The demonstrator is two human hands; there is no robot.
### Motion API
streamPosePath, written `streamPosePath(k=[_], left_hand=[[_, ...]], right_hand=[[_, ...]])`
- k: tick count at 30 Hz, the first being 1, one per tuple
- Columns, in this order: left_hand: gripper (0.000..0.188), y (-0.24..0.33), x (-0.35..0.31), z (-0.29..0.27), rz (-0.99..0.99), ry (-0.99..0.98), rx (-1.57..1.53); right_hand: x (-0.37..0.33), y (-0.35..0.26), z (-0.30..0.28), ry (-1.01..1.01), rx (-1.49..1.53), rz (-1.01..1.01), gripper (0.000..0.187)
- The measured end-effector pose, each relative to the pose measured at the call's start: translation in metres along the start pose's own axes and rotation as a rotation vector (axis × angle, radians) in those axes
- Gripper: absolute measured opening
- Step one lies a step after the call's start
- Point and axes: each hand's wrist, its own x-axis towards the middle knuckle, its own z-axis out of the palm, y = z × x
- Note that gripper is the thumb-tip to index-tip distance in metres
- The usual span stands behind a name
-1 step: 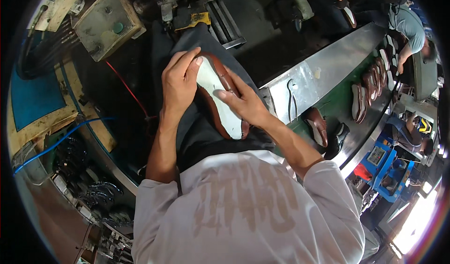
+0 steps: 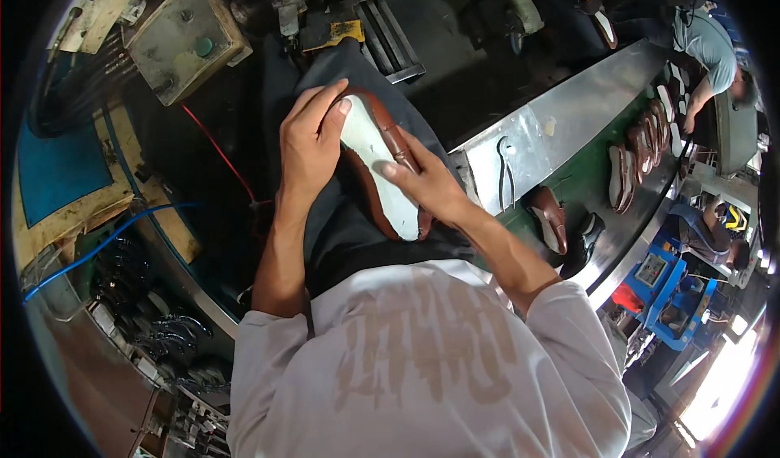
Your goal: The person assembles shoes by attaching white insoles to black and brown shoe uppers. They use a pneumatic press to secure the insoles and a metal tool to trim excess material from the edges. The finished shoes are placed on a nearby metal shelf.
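Note:
A brown leather shoe [image 2: 392, 202] rests over my lap with its white underside turned up. My left hand [image 2: 312, 137] grips its far end, the thumb lying on the white sole and the fingers curled round the edge. Around the shoe's right side is my right hand [image 2: 426, 177], its thumb pressed on the sole and its fingers against the brown upper. The underside of the upper, facing my lap, is hidden.
Right of me, a metal ledge [image 2: 561, 108] carries pincers [image 2: 507, 173]. Beside it, a green conveyor holds a brown shoe [image 2: 549, 218], a black shoe [image 2: 587, 243] and several more shoes. A control box [image 2: 187, 39] stands far left. A co-worker [image 2: 705, 47] reaches over the far shoes.
Almost nothing differs. My right thumb has shifted slightly on the sole, and both hands keep their hold on the shoe.

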Motion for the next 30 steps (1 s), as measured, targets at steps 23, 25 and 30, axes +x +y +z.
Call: streamPosePath(k=[23, 25, 30], left_hand=[[0.074, 0.009, -0.067, 0.044, -0.217, -0.07, -0.53], [0.08, 0.01, -0.072, 0.045, -0.214, -0.07, -0.534], [0.082, 0.015, -0.066, 0.04, -0.159, -0.106, -0.537]], right_hand=[[0.002, -0.008, -0.007, -0.015, 0.05, -0.046, 0.077], [-0.005, -0.017, 0.0, 0.13, -0.215, -0.089, 0.07], [-0.016, 0.009, -0.008, -0.012, -0.013, -0.142, 0.078]])
